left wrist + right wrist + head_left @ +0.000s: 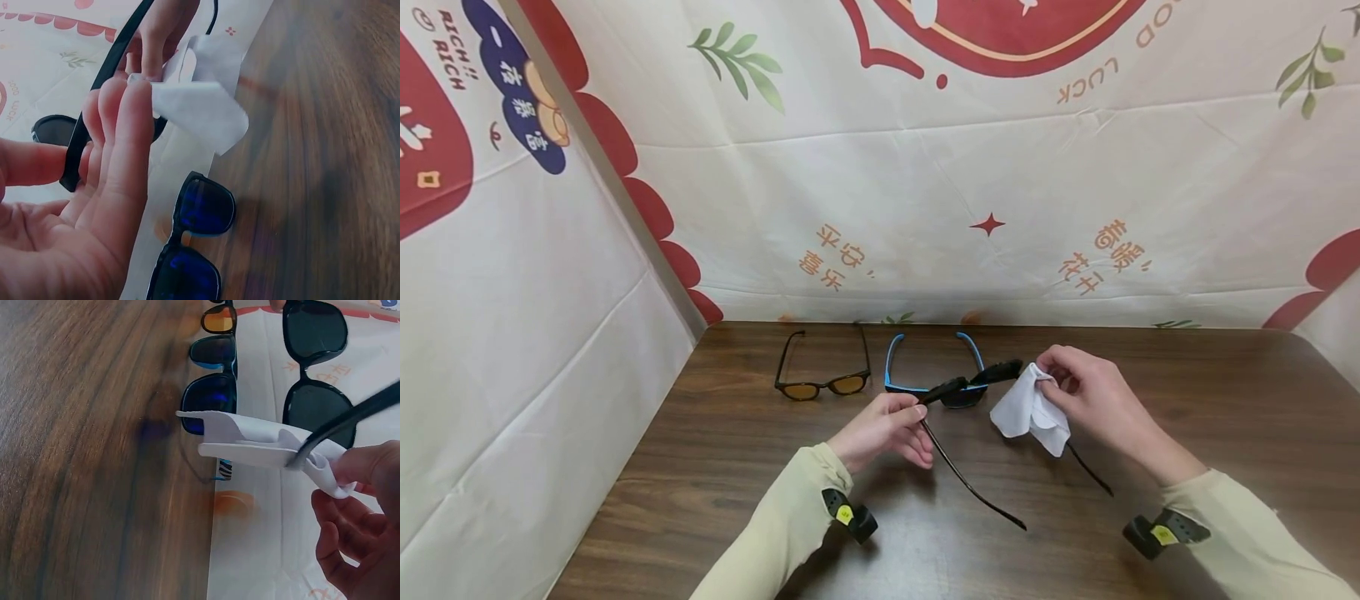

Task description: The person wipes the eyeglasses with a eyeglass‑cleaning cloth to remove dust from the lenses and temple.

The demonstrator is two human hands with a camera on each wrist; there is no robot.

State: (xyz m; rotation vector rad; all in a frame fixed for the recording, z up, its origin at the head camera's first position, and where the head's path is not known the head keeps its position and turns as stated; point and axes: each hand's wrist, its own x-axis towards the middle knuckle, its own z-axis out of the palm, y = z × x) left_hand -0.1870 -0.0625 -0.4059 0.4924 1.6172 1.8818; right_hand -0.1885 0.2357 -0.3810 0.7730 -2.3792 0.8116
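Observation:
My left hand [887, 429] pinches a pair of black sunglasses [997, 372] between thumb and fingers at one end of the frame, by the hinge. The sunglasses are raised over the table with both temples pointing back toward me. At their other end, my right hand [1093, 400] pinches a white cloth [1030, 408] that hangs in folds around the far temple. In the right wrist view, both dark lenses of the sunglasses [315, 334] show beyond the cloth [250, 437], and the temple crosses in front of it.
On the wooden table [715, 492], blue-and-black sunglasses [891, 358] lie behind the held pair, partly covered by it in the head view. Left of them lie dark-framed glasses with amber lenses [801, 391]. A printed white cloth backdrop [925, 183] rises at the table's back edge.

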